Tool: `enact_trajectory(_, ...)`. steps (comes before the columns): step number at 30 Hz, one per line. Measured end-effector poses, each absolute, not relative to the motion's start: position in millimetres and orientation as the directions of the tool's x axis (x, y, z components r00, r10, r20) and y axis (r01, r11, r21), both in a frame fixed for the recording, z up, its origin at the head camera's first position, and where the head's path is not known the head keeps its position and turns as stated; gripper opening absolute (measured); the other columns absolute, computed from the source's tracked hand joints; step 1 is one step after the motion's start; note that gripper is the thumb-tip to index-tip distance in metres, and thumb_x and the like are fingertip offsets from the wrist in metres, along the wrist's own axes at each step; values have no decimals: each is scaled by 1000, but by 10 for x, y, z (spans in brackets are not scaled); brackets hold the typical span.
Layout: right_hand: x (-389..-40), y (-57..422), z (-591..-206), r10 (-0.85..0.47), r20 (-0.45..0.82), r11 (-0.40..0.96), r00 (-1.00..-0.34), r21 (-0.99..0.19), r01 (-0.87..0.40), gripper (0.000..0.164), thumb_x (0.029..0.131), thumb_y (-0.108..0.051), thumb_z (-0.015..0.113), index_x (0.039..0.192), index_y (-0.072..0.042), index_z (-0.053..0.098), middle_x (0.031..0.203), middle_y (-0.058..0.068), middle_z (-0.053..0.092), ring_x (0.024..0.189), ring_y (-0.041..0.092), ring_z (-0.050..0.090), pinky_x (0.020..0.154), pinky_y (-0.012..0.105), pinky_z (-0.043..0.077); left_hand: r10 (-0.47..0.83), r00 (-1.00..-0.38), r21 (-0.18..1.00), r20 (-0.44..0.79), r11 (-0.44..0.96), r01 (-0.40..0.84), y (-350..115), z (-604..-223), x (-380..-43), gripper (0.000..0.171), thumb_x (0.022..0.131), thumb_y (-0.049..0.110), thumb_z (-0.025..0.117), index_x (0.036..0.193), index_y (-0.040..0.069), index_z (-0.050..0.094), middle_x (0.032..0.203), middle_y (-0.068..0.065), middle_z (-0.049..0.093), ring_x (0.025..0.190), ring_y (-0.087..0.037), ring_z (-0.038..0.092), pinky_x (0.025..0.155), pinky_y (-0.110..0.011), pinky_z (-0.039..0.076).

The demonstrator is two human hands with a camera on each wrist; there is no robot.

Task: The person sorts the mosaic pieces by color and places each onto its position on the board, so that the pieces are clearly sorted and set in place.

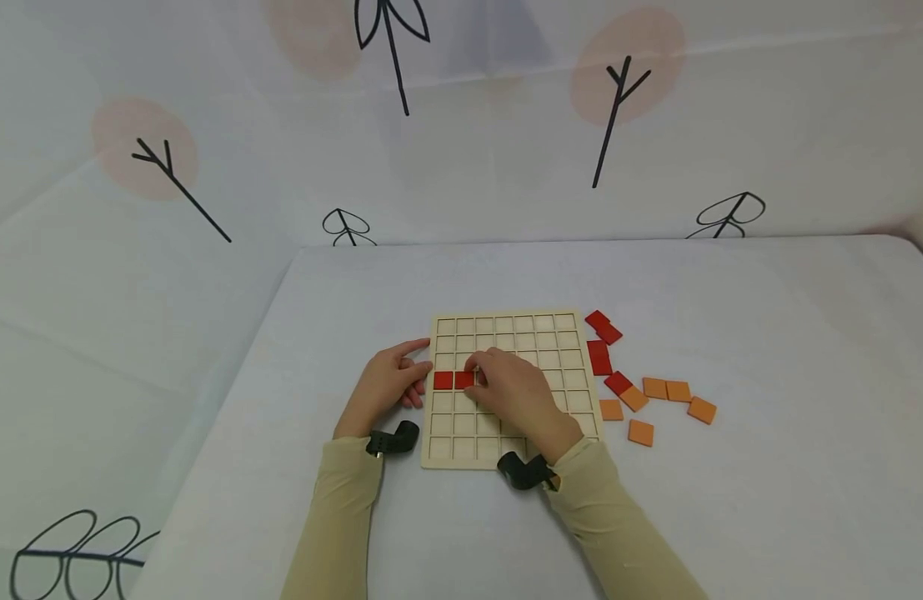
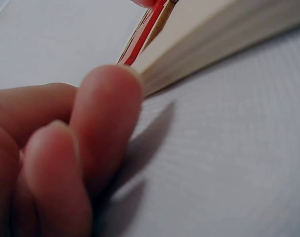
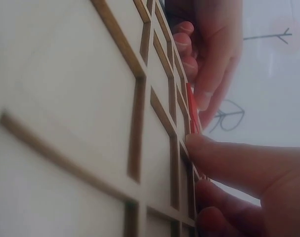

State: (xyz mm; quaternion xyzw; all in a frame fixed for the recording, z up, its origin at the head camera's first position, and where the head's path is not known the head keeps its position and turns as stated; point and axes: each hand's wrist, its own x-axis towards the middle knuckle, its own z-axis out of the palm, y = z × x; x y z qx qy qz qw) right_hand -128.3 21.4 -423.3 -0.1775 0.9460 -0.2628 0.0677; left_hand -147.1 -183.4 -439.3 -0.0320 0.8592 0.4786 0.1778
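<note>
A square wooden grid board (image 1: 476, 463) lies on the table, with a red tile (image 1: 443, 381) in a cell at its left edge. In the cell beside it is a second red tile (image 1: 464, 380). My right hand (image 1: 517, 396) reaches over the board and pinches this second tile between thumb and index finger. Its thumb (image 3: 204, 148) is right at the red strip in the right wrist view. At the board's left side, my left hand (image 1: 382, 383) touches the edge with index finger and thumb, its other fingers bent loosely. The left wrist view shows those fingertips beside the board's edge (image 2: 199, 49).
Right of the board lie several loose red tiles (image 1: 599, 357) and several orange tiles (image 1: 641, 432), some overlapping. A black wrist camera (image 1: 526, 472) sits on the right wrist, close over the board's front edge. Behind the table hangs a patterned cloth (image 1: 499, 183).
</note>
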Motion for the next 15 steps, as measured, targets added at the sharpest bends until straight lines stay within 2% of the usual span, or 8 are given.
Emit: enact_trajectory(15, -1310, 264, -4205, -415, -53, 783, -908, -530, -327, 25, 81, -29, 64, 103, -18, 61, 74, -8, 48, 66, 9, 45, 57, 24, 38, 114, -934, 807, -338, 546, -225, -1836, -4400, -1478, 46, 86, 27, 60, 129, 29, 46, 64, -10, 60, 49, -23, 59, 47, -30, 49)
